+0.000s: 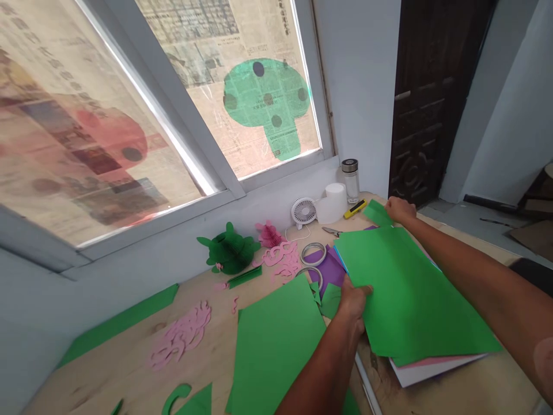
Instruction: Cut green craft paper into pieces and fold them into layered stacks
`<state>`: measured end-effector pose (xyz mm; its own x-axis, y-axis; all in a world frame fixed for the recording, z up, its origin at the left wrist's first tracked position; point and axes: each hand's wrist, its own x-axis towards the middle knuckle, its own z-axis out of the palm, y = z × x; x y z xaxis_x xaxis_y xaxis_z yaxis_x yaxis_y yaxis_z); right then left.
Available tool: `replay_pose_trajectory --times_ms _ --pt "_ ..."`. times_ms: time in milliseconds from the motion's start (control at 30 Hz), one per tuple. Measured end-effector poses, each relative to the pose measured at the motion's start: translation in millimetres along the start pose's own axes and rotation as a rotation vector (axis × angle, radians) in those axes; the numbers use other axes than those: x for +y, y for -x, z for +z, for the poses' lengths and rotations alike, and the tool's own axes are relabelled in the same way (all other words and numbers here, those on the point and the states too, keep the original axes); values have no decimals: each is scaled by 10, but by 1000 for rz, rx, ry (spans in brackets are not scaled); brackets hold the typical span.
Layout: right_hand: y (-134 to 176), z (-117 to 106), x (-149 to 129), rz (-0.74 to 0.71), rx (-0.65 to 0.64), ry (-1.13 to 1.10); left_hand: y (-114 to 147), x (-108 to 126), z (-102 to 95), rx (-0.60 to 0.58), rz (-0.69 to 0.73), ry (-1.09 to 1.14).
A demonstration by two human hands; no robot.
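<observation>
My left hand (pixel 355 300) grips the left edge of a stack of coloured paper (pixel 415 288), its thumb lying on the green top sheet and its fingers at the side. Pink and white sheets show under the green at the near edge. Beyond the stack's far edge, my right hand (pixel 401 209) is closed on a small green paper piece (pixel 377 213); its fingertips are partly hidden. Another large green sheet (pixel 276 340) lies left of my left forearm. Purple paper (pixel 326 266) and green scraps (pixel 332 300) lie between the two.
Rolls of tape (pixel 313 255), scissors (pixel 332 231), a yellow cutter (pixel 355 208), a white fan (pixel 303 211), a paper roll (pixel 336 199) and a bottle (pixel 351 181) stand or lie toward the wall. Pink cutouts (pixel 184 334) and a green paper ornament (pixel 228 251) are at left.
</observation>
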<state>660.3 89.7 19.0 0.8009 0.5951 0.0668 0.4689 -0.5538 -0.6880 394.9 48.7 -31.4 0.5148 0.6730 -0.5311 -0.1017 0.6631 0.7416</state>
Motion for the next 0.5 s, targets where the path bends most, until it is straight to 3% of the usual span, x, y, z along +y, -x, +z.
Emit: replay_pose_trajectory --times_ms 133,233,333,500 --pt "108 -287 -185 0 133 -64 -1 2 6 -12 7 2" --pt "306 -341 -371 -66 129 -192 10 16 24 -17 15 11" --pt "636 -193 -604 -150 -38 -358 33 23 78 -11 17 34" --pt "1410 285 -1061 -265 -507 -543 34 -23 177 62 31 181"
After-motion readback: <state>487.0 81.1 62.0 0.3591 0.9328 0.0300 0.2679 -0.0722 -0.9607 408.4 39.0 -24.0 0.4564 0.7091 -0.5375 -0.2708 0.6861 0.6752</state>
